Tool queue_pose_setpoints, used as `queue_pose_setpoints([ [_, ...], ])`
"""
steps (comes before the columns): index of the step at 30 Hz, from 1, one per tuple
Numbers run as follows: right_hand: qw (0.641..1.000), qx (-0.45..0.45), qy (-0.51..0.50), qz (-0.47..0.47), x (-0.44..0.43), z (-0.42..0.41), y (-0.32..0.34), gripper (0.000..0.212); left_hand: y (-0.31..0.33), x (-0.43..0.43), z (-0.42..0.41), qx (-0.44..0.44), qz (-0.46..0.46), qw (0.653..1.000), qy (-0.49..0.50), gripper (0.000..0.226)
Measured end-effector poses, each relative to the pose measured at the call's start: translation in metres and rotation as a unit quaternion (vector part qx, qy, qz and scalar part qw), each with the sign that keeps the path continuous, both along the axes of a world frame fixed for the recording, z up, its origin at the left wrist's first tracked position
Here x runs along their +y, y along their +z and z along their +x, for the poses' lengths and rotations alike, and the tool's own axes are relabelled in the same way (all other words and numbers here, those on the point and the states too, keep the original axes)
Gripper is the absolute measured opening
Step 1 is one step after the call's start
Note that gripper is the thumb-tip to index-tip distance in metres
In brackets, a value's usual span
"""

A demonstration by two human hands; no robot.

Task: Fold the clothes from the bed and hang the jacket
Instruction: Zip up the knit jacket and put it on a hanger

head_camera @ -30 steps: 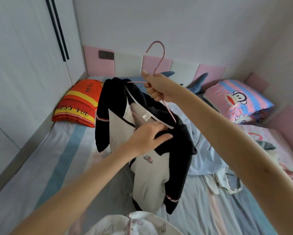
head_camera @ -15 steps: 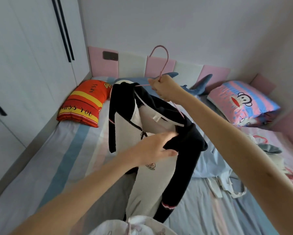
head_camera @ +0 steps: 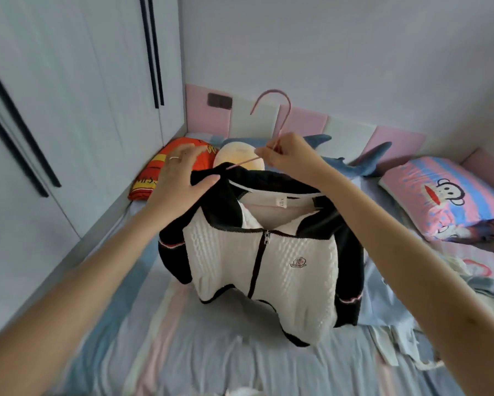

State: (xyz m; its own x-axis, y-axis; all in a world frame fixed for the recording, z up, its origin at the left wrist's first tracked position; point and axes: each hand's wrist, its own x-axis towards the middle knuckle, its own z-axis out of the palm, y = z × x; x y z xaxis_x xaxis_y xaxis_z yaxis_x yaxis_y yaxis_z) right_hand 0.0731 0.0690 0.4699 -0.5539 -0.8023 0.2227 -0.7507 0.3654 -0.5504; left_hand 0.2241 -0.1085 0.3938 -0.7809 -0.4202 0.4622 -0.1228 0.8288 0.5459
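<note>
The bed [head_camera: 183, 352] has a sheet with blue, pink and grey stripes. A black and white jacket [head_camera: 268, 261] hangs over the middle of it, held up in the air. The zip [head_camera: 266, 238] is done up most of the way. A small badge [head_camera: 298, 263] sits on the chest, but its words are too tiny to read. A white label [head_camera: 282, 203] is inside the neck, and its letters are too small to read as well.

The left hand [head_camera: 180, 178] wears a ring [head_camera: 173, 158]. Its fingers are spread out straight, and its thumb lies on the jacket's black shoulder on the left. The right hand [head_camera: 288, 155] pinches a pink hanger [head_camera: 280, 118] just under its hook. One arm of the hanger goes into that shoulder.

Loose clothes [head_camera: 411, 338] lie on the right. Farther away, on the left, is an orange pillow [head_camera: 154, 172] with letters that look like "MISS". A blue shark toy [head_camera: 354, 164] lies at the far end, with a monkey pillow [head_camera: 445, 198] to its right.
</note>
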Motion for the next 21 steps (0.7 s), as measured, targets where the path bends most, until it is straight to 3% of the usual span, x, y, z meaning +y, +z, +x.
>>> queue_pose_setpoints([
  [2, 0.999, 0.033, 0.023, 0.006, -0.021, 0.009, 0.005, 0.046, 0.009, -0.011, 0.003, -0.029, 0.008, 0.999, -0.026, 0.051],
  [4, 0.997, 0.068, 0.038, 0.025, -0.047, 0.019, 0.008, 0.045, 0.015, -0.022, 0.012, 0.006, -0.025, 1.0, -0.016, 0.044],
  [7, 0.995, 0.082, 0.052, 0.033, -0.087, 0.026, 0.016, 0.046, 0.011, -0.034, 0.031, 0.145, -0.174, 0.974, 0.03, 0.027],
  [8, 0.996, 0.067, 0.052, 0.028, -0.098, 0.027, 0.018, 0.046, 0.004, -0.035, 0.035, 0.162, -0.235, 0.958, 0.002, 0.021],
  [10, 0.996, 0.027, 0.073, 0.033, -0.122, 0.032, 0.026, 0.046, -0.017, -0.037, 0.036, 0.099, -0.325, 0.937, -0.083, 0.019],
  [14, 0.985, -0.04, 0.119, 0.119, -0.155, 0.047, 0.04, 0.039, -0.054, -0.043, 0.022, -0.148, -0.33, 0.929, -0.079, 0.047],
  [16, 0.981, -0.054, 0.12, 0.14, -0.171, 0.048, 0.037, 0.036, -0.065, -0.054, 0.021, -0.168, -0.346, 0.921, -0.059, 0.035],
  [21, 0.986, -0.093, 0.113, 0.083, -0.199, 0.04, 0.019, 0.029, -0.082, -0.061, 0.056, -0.093, -0.326, 0.936, -0.099, 0.023],
])
